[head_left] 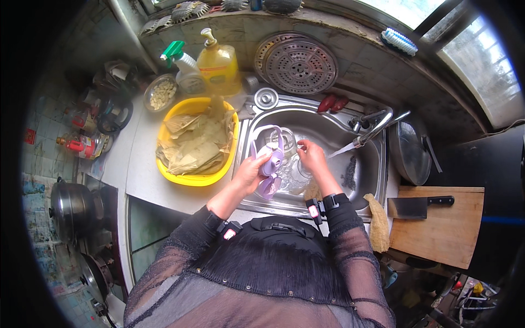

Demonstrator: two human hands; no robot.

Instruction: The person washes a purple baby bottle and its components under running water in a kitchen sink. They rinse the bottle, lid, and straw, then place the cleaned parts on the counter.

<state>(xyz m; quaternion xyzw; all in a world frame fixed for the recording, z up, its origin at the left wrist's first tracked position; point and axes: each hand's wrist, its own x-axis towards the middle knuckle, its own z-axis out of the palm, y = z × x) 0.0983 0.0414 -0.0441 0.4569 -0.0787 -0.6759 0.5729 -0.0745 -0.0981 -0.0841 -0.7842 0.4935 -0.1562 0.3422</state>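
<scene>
My left hand (249, 172) grips a purple plastic bottle lid (272, 162) with a carrying loop and an open flap, over the left part of the steel sink (328, 125). Beside it, my right hand (312, 157) is over the middle of the basin, its thumb and forefinger close together; whether something small is between them I cannot tell. Below the hands, a clear container (301, 169) lies in the wet basin, partly hidden. Water runs from the faucet (371, 133) at the right. A tan loofah piece (312, 190) shows under my right forearm.
Left of the sink, a yellow basin (197, 180) holds dried leaves. Behind it stand a spray bottle (186, 67) and a yellow pump bottle (219, 69). On the right, a cleaver (408, 208) lies on a wooden cutting board (439, 242), beside a long loofah (377, 225).
</scene>
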